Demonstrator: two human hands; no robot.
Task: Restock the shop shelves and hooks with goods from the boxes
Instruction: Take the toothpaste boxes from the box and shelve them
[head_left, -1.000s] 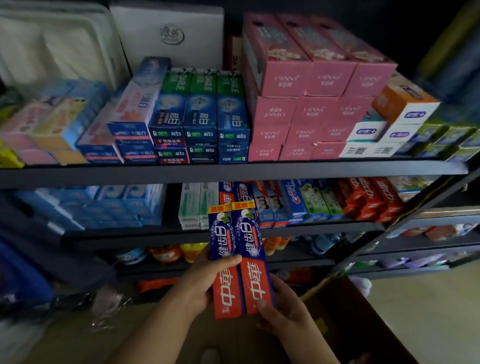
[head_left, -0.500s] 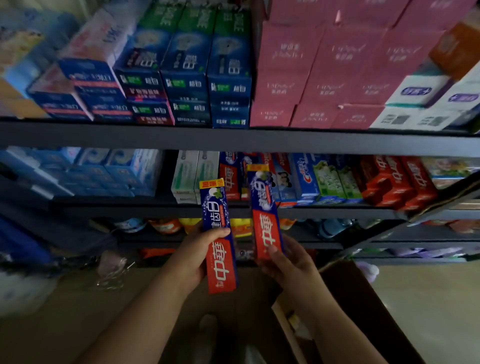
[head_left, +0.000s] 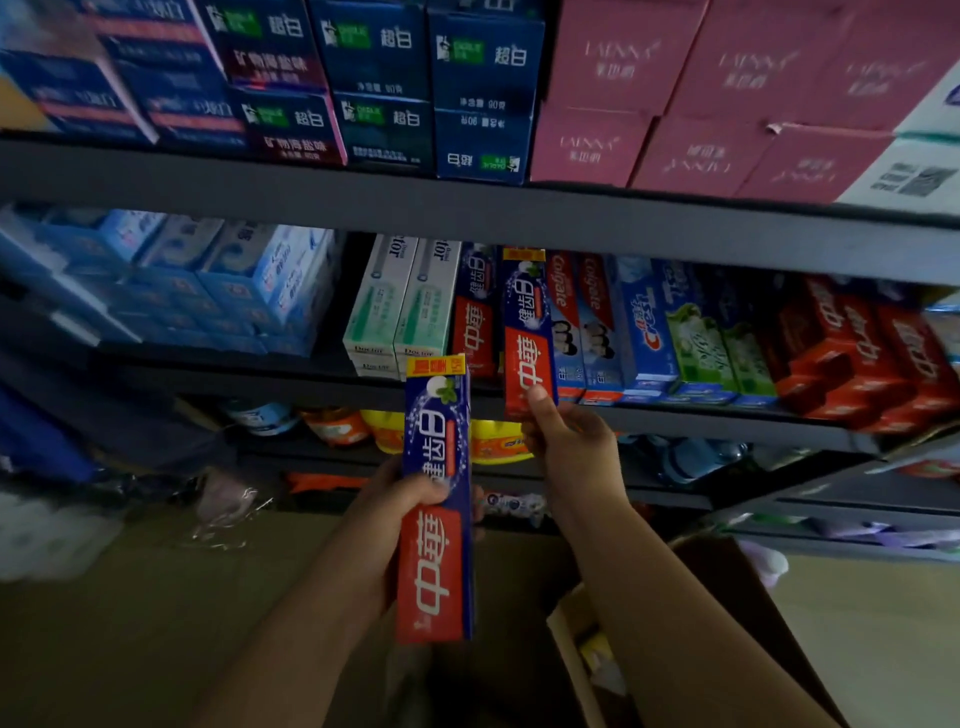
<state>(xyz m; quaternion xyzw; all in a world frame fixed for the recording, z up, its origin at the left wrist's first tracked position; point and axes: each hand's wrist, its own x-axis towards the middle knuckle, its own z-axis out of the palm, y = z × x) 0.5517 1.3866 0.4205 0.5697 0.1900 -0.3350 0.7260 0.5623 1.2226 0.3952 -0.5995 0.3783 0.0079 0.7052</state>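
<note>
My left hand grips a red-and-blue toothpaste box upright in front of the shelves, below the middle shelf's edge. My right hand holds a second identical toothpaste box by its lower end. That box stands upright in the row on the middle shelf, between another same-brand box and the Colgate boxes. An open cardboard box sits on the floor at lower right, partly hidden by my right forearm.
White-green toothpaste boxes stand left of the gap; red boxes fill the right. The top shelf carries dark blue and pink boxes. Bottles and jars sit on the lower shelf. Plastic wrap lies on the floor.
My two hands have split the pair of boxes apart. The right hand moved up and forward, setting its box into the middle-shelf row; the left hand stays low with its box. The view moved closer.
</note>
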